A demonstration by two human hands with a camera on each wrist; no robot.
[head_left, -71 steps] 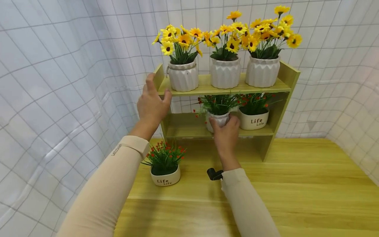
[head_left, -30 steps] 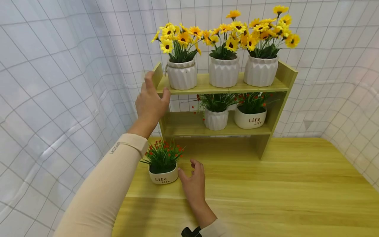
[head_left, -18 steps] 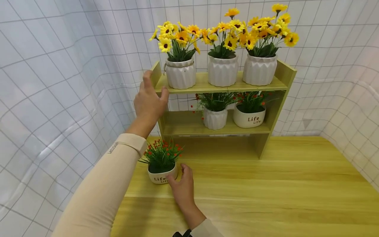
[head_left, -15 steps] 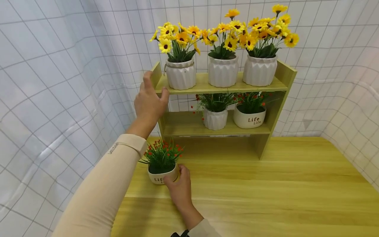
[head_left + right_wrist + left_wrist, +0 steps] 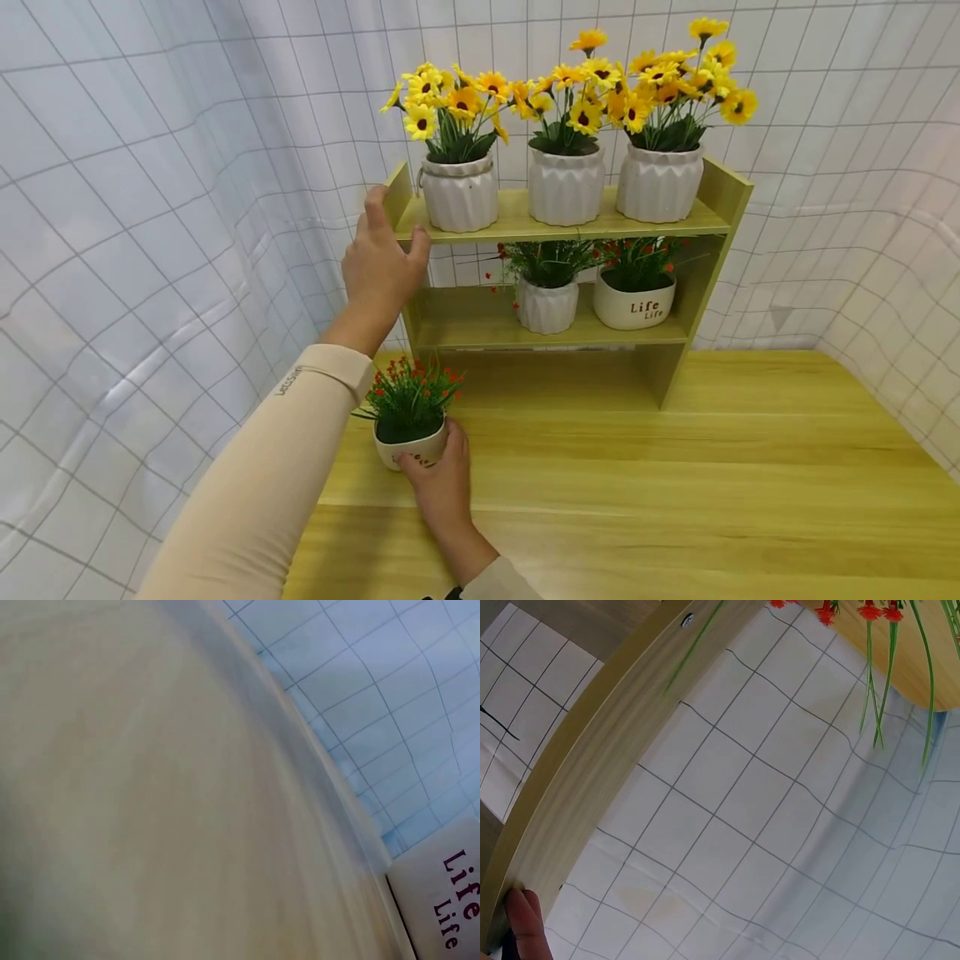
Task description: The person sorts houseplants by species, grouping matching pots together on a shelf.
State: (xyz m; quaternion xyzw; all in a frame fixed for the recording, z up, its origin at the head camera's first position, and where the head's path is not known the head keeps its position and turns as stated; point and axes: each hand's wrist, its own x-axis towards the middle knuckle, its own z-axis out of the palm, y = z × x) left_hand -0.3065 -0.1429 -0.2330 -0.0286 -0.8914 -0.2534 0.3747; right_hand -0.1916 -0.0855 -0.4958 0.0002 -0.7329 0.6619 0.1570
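Observation:
A small white "Life" pot of green sprigs with red buds (image 5: 411, 417) stands on the wooden table (image 5: 675, 492) in front of the shelf unit (image 5: 562, 225). My right hand (image 5: 438, 479) curls round the pot's front, covering most of its lettering. The pot's white wall with "Life" print (image 5: 450, 900) shows at the right edge of the right wrist view. My left hand (image 5: 381, 267) grips the left side panel of the shelf unit, thumb on the front edge. One fingertip (image 5: 525, 922) rests on that panel (image 5: 615, 750) in the left wrist view.
Three white ribbed pots of yellow flowers (image 5: 566, 183) fill the top shelf. A ribbed pot (image 5: 547, 304) and another "Life" pot (image 5: 633, 304) stand on the lower shelf, whose left part is bare. White grid cloth (image 5: 150, 208) hangs behind and at both sides.
My right hand left the ribbed pot on the lower shelf, came down to the table and closed round the "Life" pot there. My left hand stayed on the shelf's side.

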